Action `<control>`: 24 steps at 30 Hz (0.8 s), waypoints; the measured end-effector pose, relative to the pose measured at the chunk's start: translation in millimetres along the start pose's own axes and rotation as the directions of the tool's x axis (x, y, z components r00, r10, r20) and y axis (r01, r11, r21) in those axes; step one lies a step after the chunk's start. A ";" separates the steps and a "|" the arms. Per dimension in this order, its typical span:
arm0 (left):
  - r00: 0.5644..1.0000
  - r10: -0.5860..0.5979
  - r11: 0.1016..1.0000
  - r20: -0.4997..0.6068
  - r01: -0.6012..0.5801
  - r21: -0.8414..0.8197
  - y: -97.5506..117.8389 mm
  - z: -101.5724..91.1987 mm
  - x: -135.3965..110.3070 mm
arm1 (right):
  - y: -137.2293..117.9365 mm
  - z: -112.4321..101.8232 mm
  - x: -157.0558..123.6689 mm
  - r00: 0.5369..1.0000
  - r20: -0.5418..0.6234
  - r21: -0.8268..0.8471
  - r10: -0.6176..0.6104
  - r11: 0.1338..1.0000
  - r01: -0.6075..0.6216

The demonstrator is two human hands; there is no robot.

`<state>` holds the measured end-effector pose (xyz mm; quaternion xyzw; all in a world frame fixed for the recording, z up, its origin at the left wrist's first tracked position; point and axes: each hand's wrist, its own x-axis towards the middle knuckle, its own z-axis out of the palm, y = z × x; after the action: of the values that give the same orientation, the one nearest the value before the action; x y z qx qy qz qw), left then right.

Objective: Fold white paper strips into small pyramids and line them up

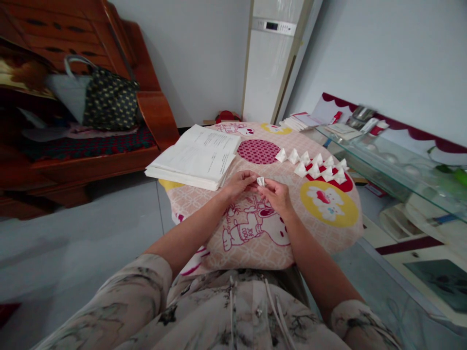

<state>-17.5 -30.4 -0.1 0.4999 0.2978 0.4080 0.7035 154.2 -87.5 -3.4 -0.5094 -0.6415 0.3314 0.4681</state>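
Observation:
A small folded white paper piece is pinched between my two hands, just above the patterned tablecloth. My left hand has its fingers closed on the piece's left side. On the other side my right hand grips it with thumb and fingers. Left of my hands lies a thick open book with printed white pages. Beyond my right hand, several pointed folded paper pieces stand in two rows on the cloth. The fingers partly cover the held piece, so its full shape is hidden.
The round table's cloth has cartoon prints. To the right stands a glass-shelved cabinet with cups and papers on it. A wooden bench holding a dark patterned bag is at the left. A tall white air conditioner stands behind.

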 end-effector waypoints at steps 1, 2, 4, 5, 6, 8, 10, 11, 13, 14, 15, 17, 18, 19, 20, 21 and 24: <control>1.000 0.006 1.000 0.003 -0.006 -0.013 -0.4 -0.8 0.4 | 0.1 0.0 -0.4 1.000 0.004 0.002 0.000 1.000 0.000; 1.000 0.011 1.000 0.011 -0.011 -0.024 -0.7 -1.5 0.7 | 0.3 0.0 -0.7 1.000 0.005 0.007 0.001 1.000 -0.001; 0.999 0.012 0.999 0.037 -0.010 -0.042 -1.2 -2.4 1.1 | 0.7 0.0 -0.9 1.000 0.008 0.024 0.007 1.000 -0.007; 0.999 0.014 0.999 0.052 -0.012 -0.048 -1.4 -2.6 1.1 | 0.9 0.1 -0.9 1.000 0.005 0.036 0.014 0.999 -0.014; 0.998 0.019 0.999 0.065 -0.016 -0.051 -1.5 -2.7 1.0 | 0.8 0.3 -0.9 1.000 0.000 0.049 0.022 0.999 -0.022; 0.997 0.038 0.999 0.074 -0.035 -0.039 -1.5 -2.8 0.7 | 0.0 1.0 -1.0 0.999 -0.015 0.079 0.042 0.996 -0.041; 0.996 0.056 0.998 0.063 -0.055 -0.015 -1.5 -3.0 0.3 | -1.7 2.0 -1.5 0.998 -0.025 0.106 0.059 0.993 -0.056; 0.997 0.056 0.998 0.056 -0.056 -0.003 -1.4 -3.0 0.2 | -2.6 2.4 -1.8 0.998 -0.026 0.116 0.065 0.991 -0.062; 0.998 0.042 0.999 0.046 -0.043 0.016 -1.1 -3.0 0.1 | -3.9 2.9 -2.5 0.997 -0.023 0.128 0.074 0.989 -0.071; 0.999 0.035 0.999 0.041 -0.035 0.023 -0.8 -3.0 0.0 | -4.2 3.0 -2.7 0.997 -0.017 0.133 0.076 0.988 -0.073; 0.999 0.030 0.999 0.037 -0.031 0.030 -0.6 -2.9 -0.1 | -4.1 2.9 -2.9 0.997 -0.012 0.138 0.078 0.988 -0.075; 0.999 0.031 0.999 0.026 -0.032 0.044 0.2 -2.7 -0.4 | -3.1 2.6 -2.8 0.997 0.003 0.150 0.079 0.986 -0.079; 0.999 0.034 0.998 0.020 -0.034 0.047 0.6 -2.6 -0.7 | -2.3 2.4 -2.6 0.997 0.010 0.157 0.081 0.984 -0.081; 0.999 0.035 0.998 0.016 -0.035 0.049 1.0 -2.4 -1.1 | -1.6 2.2 -2.3 0.996 0.016 0.163 0.083 0.983 -0.085; 0.999 0.035 0.998 0.011 -0.036 0.053 1.4 -2.3 -1.4 | -1.0 2.1 -1.9 0.996 0.020 0.170 0.088 0.981 -0.090; 0.999 0.036 0.998 0.006 -0.036 0.059 1.7 -2.2 -1.7 | -0.6 2.1 -1.5 0.995 0.024 0.178 0.094 0.979 -0.096; 0.999 0.040 0.996 -0.010 -0.039 0.076 1.9 -2.8 -1.8 | -0.9 2.1 -0.3 0.992 0.028 0.208 0.119 0.971 -0.122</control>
<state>-21.2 -30.4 0.7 0.5299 0.3070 0.4131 0.6741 151.9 -88.0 -3.3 -0.4928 -0.5747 0.4288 0.4929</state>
